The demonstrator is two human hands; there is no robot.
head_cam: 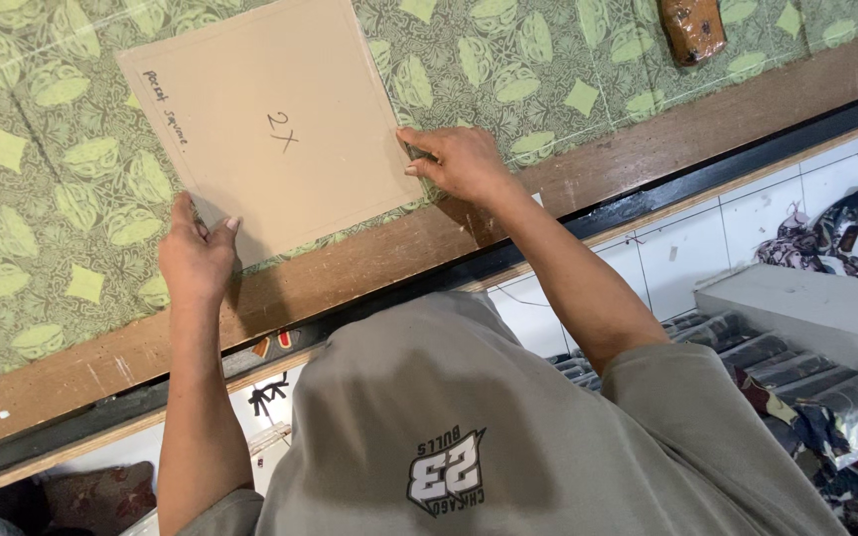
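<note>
Hands press flat on one tan square cardboard sheet (275, 124), which lies on the green leaf-patterned cloth (42, 199) over the far side of the brown wooden table (647, 149), likely so it cannot slide. The left hand (196, 258) spreads open fingers on the near left corner, and the right hand (459, 162) pinches the right edge. One brown wooden block (692, 28) sits far right.

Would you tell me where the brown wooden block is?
The wooden block lies at the head view's top right edge, on the green fabric, beyond the right hand.
</note>
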